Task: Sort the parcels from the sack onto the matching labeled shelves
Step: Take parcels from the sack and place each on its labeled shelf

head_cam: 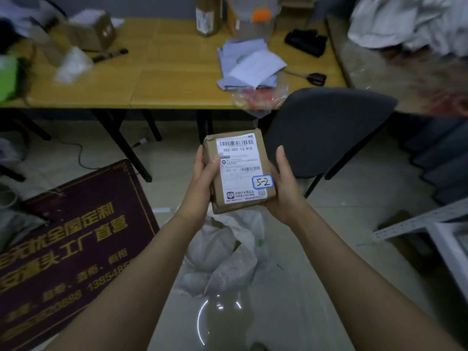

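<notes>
A small brown paper parcel point(239, 171) is held up in front of me, its white shipping label facing me with a hand-written "5-2" in a blue box. My left hand point(203, 178) grips its left edge, thumb on the label. My right hand point(285, 183) holds the right edge and underside. Below the parcel, on the floor, lies the white sack point(225, 257), open and crumpled, with white bags inside. A corner of a white metal shelf frame point(430, 224) shows at the right edge.
A wooden table point(157, 79) stands ahead with cardboard boxes, papers point(249, 67), scissors point(315, 78) and a plastic bag. A dark chair point(326, 130) is right of the parcel. A dark red sign point(71, 249) lies on the floor at left.
</notes>
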